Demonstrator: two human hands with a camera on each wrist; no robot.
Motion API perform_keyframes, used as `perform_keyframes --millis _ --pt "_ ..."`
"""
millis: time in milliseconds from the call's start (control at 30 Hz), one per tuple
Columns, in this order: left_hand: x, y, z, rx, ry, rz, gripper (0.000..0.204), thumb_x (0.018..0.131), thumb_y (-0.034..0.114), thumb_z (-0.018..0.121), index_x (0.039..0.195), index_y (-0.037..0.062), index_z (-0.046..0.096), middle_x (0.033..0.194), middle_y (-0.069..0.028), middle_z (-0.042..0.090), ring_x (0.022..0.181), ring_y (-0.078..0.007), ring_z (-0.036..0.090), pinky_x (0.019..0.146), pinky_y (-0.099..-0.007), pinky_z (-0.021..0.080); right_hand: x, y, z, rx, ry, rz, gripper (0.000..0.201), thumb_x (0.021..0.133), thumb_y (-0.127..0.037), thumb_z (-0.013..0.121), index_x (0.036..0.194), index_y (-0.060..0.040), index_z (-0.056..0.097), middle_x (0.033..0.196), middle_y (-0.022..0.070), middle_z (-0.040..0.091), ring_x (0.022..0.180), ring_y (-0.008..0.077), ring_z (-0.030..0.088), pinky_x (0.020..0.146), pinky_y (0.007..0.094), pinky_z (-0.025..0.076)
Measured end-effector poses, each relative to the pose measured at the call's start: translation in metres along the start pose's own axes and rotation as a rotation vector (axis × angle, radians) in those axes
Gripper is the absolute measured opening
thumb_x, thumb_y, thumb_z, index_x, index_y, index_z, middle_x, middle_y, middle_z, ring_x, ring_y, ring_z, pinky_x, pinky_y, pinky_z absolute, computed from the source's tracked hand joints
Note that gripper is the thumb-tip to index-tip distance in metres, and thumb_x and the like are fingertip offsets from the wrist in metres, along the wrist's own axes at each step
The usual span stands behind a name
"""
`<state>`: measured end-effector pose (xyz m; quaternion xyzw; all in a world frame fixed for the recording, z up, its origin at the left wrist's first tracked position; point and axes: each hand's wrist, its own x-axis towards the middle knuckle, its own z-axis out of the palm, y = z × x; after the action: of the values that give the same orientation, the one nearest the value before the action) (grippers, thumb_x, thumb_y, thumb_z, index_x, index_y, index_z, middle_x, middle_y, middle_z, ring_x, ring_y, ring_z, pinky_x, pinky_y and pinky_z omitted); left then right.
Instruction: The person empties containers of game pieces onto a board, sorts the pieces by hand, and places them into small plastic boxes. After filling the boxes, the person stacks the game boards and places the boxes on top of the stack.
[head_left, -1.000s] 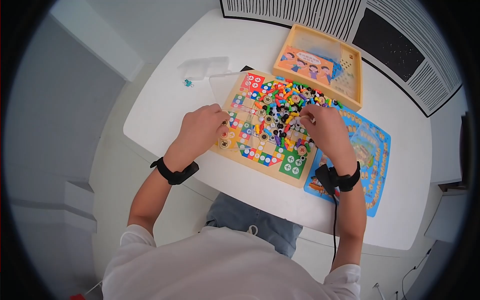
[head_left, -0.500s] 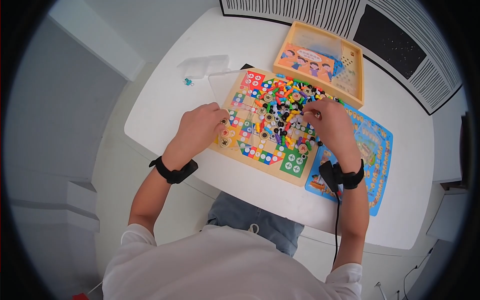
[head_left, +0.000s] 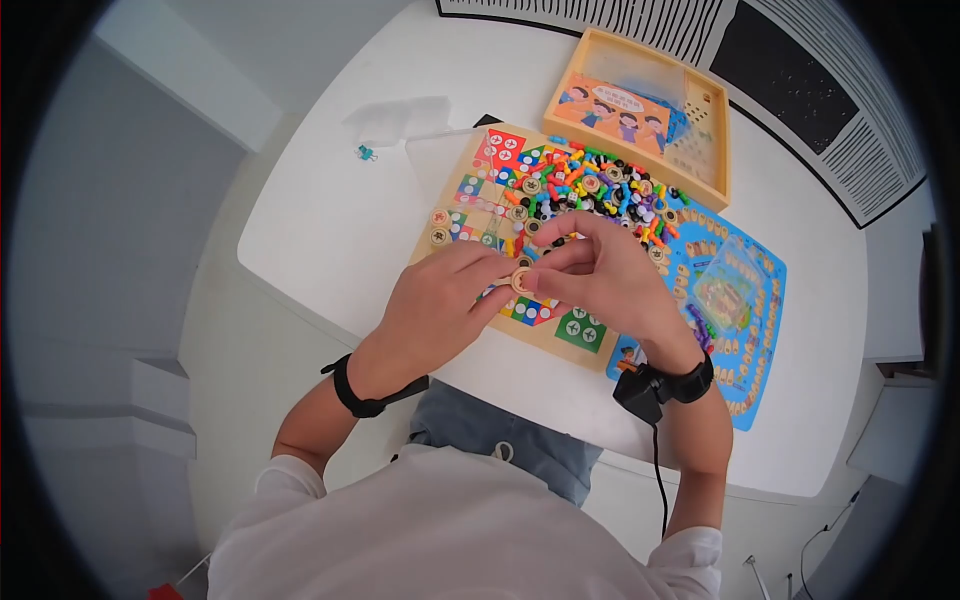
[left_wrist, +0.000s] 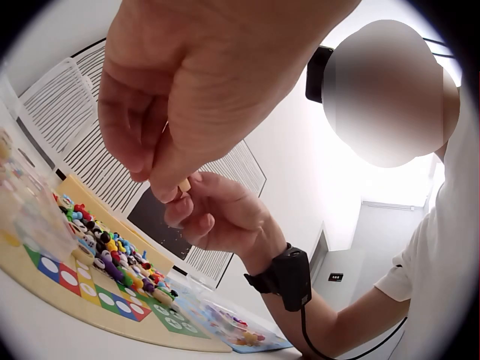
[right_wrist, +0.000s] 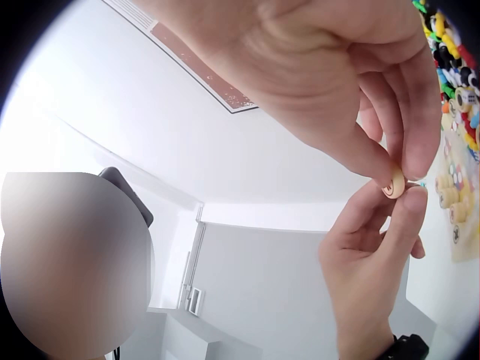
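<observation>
A round wooden Chinese chess piece (head_left: 521, 281) is held up between both hands above the near part of the wooden game board (head_left: 568, 347). My left hand (head_left: 430, 300) pinches its left edge between thumb and index finger. From the other side my right hand (head_left: 615, 280) pinches it too, the remaining fingers loosely bent. In the right wrist view the chess piece (right_wrist: 397, 184) shows edge-on where the fingertips of both hands meet. Two more wooden chess pieces (head_left: 440, 237) lie left of the hands by a clear plastic box (head_left: 440, 165).
A heap of coloured pegs and pieces (head_left: 590, 185) covers the board's far right. Behind it stands a wooden box (head_left: 722, 150) with an orange booklet (head_left: 612, 108). A blue game sheet (head_left: 765, 300) carries a small clear box (head_left: 725, 285). A teal binder clip (head_left: 366, 153) lies back left.
My right hand has moved left and nearer from the heap, now with a chess piece at its fingertips. My left hand has come away from the row of chess pieces and moved right to meet it.
</observation>
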<state>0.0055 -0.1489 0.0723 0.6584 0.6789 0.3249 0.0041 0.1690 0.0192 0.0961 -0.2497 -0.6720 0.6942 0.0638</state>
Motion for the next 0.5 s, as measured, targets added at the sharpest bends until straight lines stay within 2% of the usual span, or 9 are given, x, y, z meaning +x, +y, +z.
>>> perform_keyframes --millis 67,167,267,367,400,433,467,500 --pt "0.001 0.011 -0.007 -0.066 -0.033 -0.097 0.033 0.083 0.010 0.087 0.113 0.0068 0.074 0.100 -0.0053 0.073 0.075 -0.0149 0.068 0.057 -0.0281 0.058 0.002 0.000 0.004 0.059 -0.020 0.027 0.037 0.089 -0.011 0.083 0.118 0.0024 0.063 0.092 0.0097 0.080 0.080 0.0102 0.073 0.064 0.0258 0.059" --pt "0.000 0.020 -0.011 -0.147 0.014 -0.129 0.033 0.081 0.007 0.086 0.112 0.0079 0.075 0.097 -0.0039 0.073 0.072 -0.0138 0.068 0.055 -0.0275 0.057 0.003 0.002 0.011 0.008 -0.013 0.037 0.036 0.090 -0.012 0.083 0.117 0.0014 0.063 0.093 0.0094 0.080 0.080 0.0097 0.073 0.064 0.0254 0.059" --pt "-0.008 0.010 -0.003 -0.096 0.053 -0.076 0.033 0.079 0.007 0.088 0.110 0.0081 0.076 0.096 -0.0042 0.075 0.068 -0.0130 0.067 0.052 -0.0270 0.054 0.005 0.006 0.014 0.018 -0.047 0.049 0.036 0.091 -0.012 0.082 0.117 0.0004 0.063 0.094 0.0087 0.080 0.080 0.0088 0.072 0.064 0.0239 0.058" --pt "-0.015 0.000 -0.002 -0.112 0.090 -0.120 0.028 0.080 0.008 0.088 0.106 0.0076 0.078 0.095 -0.0057 0.077 0.065 -0.0121 0.066 0.050 -0.0261 0.052 0.004 0.008 0.009 0.006 -0.058 0.077 0.035 0.090 -0.015 0.083 0.116 -0.0006 0.064 0.093 0.0091 0.080 0.080 0.0101 0.073 0.066 0.0258 0.058" --pt "-0.019 -0.009 -0.005 -0.115 0.089 -0.121 0.028 0.080 0.008 0.088 0.106 0.0076 0.078 0.095 -0.0057 0.077 0.065 -0.0121 0.066 0.050 -0.0261 0.052 0.000 0.004 0.002 -0.193 -0.011 0.005 0.033 0.088 -0.012 0.084 0.113 -0.0012 0.065 0.092 0.0091 0.079 0.079 0.0119 0.073 0.068 0.0268 0.058" --pt "-0.024 -0.022 -0.010 0.005 0.119 -0.199 0.025 0.081 0.010 0.088 0.103 0.0070 0.079 0.095 -0.0059 0.077 0.065 -0.0119 0.065 0.051 -0.0258 0.052 -0.003 0.001 -0.004 -0.391 0.035 -0.067 0.032 0.086 -0.009 0.085 0.110 -0.0018 0.066 0.090 0.0091 0.079 0.078 0.0137 0.074 0.069 0.0278 0.058" --pt "-0.029 -0.032 -0.015 0.127 0.147 -0.276 0.022 0.081 0.012 0.088 0.101 0.0063 0.079 0.095 -0.0061 0.078 0.064 -0.0118 0.065 0.052 -0.0255 0.052 -0.005 0.001 -0.011 -0.390 0.033 -0.065 0.032 0.086 -0.009 0.085 0.110 -0.0018 0.066 0.090 0.0091 0.079 0.078 0.0137 0.074 0.069 0.0278 0.058" --pt "-0.032 -0.037 -0.018 0.130 0.146 -0.278 0.022 0.081 0.012 0.088 0.101 0.0063 0.079 0.095 -0.0061 0.078 0.064 -0.0118 0.065 0.052 -0.0255 0.052 -0.007 0.002 -0.020 -0.633 0.135 -0.059 0.031 0.083 -0.010 0.085 0.107 -0.0023 0.067 0.086 0.0094 0.077 0.077 0.0178 0.073 0.070 0.0315 0.057"
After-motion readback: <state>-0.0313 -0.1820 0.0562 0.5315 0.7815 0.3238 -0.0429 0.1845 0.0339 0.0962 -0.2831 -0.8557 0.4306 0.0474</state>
